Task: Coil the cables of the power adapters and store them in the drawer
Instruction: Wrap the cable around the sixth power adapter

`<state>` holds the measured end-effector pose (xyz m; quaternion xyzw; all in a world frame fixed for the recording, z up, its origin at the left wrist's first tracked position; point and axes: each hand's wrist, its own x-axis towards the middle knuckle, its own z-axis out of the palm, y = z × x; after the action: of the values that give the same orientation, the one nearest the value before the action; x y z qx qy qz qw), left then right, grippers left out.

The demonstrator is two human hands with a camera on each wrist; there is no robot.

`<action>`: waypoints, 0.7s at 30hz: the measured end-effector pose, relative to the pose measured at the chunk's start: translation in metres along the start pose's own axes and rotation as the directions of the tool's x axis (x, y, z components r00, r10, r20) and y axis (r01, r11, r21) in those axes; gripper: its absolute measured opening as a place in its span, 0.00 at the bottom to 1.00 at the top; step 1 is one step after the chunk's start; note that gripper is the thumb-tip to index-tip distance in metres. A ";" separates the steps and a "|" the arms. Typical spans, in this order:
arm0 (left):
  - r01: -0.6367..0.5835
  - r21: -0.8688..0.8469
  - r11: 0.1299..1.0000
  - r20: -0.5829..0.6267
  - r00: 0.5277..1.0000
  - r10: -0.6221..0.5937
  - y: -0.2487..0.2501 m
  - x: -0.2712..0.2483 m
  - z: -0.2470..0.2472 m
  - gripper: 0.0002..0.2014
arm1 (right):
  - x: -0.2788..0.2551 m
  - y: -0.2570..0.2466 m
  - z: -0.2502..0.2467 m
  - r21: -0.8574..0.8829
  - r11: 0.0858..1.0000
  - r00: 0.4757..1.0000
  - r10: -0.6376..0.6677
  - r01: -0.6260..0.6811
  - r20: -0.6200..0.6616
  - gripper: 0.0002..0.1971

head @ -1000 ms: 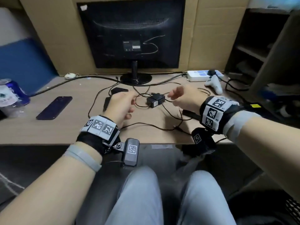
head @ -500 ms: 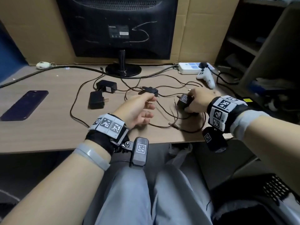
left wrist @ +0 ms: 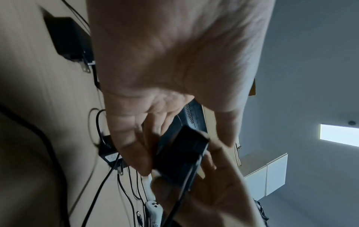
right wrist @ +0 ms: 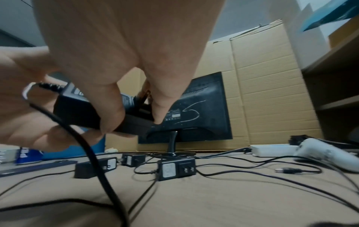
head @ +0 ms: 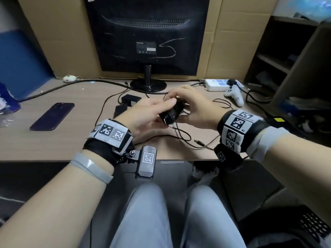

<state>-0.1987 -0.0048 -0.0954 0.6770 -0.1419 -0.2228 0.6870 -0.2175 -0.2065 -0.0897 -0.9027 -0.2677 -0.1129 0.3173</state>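
Note:
I hold one black power adapter (head: pixel 171 113) above the middle of the desk (head: pixel 71 145) with both hands. My left hand (head: pixel 154 113) cups it from the left, thumb on top. My right hand (head: pixel 188 106) grips its far end, the fingers (right wrist: pixel 112 116) curled over the body (right wrist: pixel 77 112). Its thin black cable (head: pixel 180 134) hangs down to the desk and ends in a loose barrel plug (head: pixel 198 142). Three more adapters (right wrist: pixel 175 168) (right wrist: pixel 134 159) (right wrist: pixel 95 167) lie on the desk among tangled cables. No drawer is in view.
A monitor (head: pixel 146 33) stands at the back against cardboard. A dark phone (head: pixel 52 116) lies at the left, and a white power strip (head: pixel 217 85) and white game controller (head: pixel 234 96) at the back right. Dark shelves (head: pixel 286 59) stand to the right.
My right hand has lifted the adapter off the desk and brought it left to the middle. My left hand has risen and taken hold of it too.

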 end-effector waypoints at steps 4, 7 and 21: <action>-0.051 -0.155 0.987 -0.127 0.991 0.031 -0.007 -0.001 -0.006 0.10 | 0.010 -0.020 0.007 0.271 0.941 0.976 0.218 -0.204 -0.022 0.35; -0.139 -0.286 0.948 -0.245 0.967 0.068 -0.006 -0.001 -0.010 0.08 | 0.011 -0.019 0.006 0.404 0.811 0.899 0.431 -0.423 0.076 0.35; -0.206 -0.147 0.968 -0.627 0.776 0.070 -0.021 0.008 -0.026 0.17 | 0.007 0.033 -0.029 0.007 0.796 0.675 0.518 -0.606 -0.525 0.14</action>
<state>-0.1816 0.0146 -0.1181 0.6249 0.0649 0.0481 0.7765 -0.1945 -0.2435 -0.0808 -0.9026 0.1262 -0.2619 0.3174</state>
